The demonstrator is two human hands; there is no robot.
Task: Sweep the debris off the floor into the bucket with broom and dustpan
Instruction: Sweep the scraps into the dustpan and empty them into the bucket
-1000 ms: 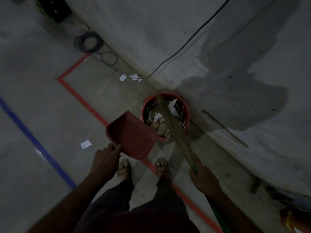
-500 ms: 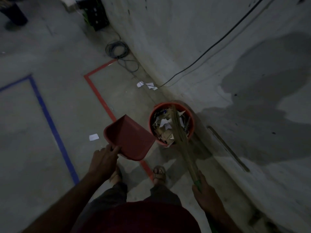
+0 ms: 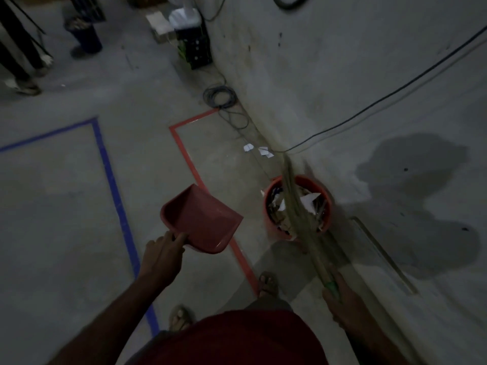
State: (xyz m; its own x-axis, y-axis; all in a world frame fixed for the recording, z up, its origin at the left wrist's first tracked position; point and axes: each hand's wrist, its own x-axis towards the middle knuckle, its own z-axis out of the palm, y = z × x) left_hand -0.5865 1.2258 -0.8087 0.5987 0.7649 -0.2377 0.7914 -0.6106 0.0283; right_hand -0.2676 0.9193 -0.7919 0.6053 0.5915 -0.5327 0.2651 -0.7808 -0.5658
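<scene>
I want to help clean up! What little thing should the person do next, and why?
Probably step toward the white paper scraps lying on the grey concrete floor by the wall. The red plastic dustpan in the left hand looks empty, and the red round bucket already holds paper.

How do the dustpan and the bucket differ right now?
The dustpan is held off the floor by the left hand; the bucket stands on the floor by the wall. The dustpan looks empty; the bucket is full of paper scraps. The dustpan is a shallow scoop; the bucket is round. Both are red.
</scene>
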